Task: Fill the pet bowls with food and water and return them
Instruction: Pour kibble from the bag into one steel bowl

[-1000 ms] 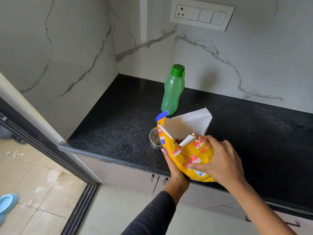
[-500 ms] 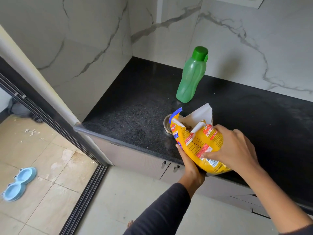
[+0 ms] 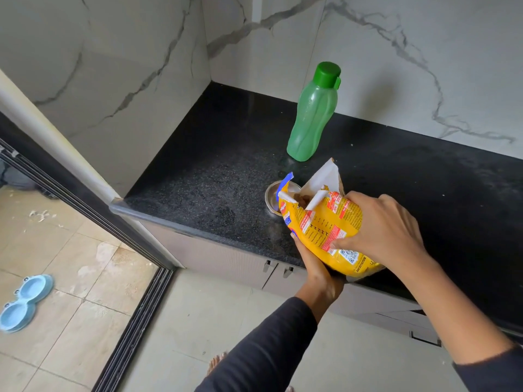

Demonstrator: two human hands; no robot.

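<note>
Left hand under the yellow pet food bag, fingers curled up around its lower side, gripping it from below. Right hand on top of the same bag, fingers and thumb spread and pressed into the packet, gripping its upper side. Both sleeves dark, pushed back from the wrists.

Bag tilted, torn open at the top, white inner lining showing at the mouth, brown kibble visible just inside. Mouth of the bag directly above a small steel bowl; bowl partly hidden behind the bag, so content of the bowl hard to tell. Bowl standing on the black speckled bench, near the front edge.

Green water bottle upright on the bench behind the bowl and bag, cap closed, near but apart from them. White marble-pattern wall behind and to the left of the bench. Grey cabinet doors with small metal handles below the bench edge.

Further left, dark sliding-door track on the floor. Beyond the track, on beige tiles, a light blue double pet bowl, well apart from the bench. Bare toes visible on the floor at the bottom.
</note>
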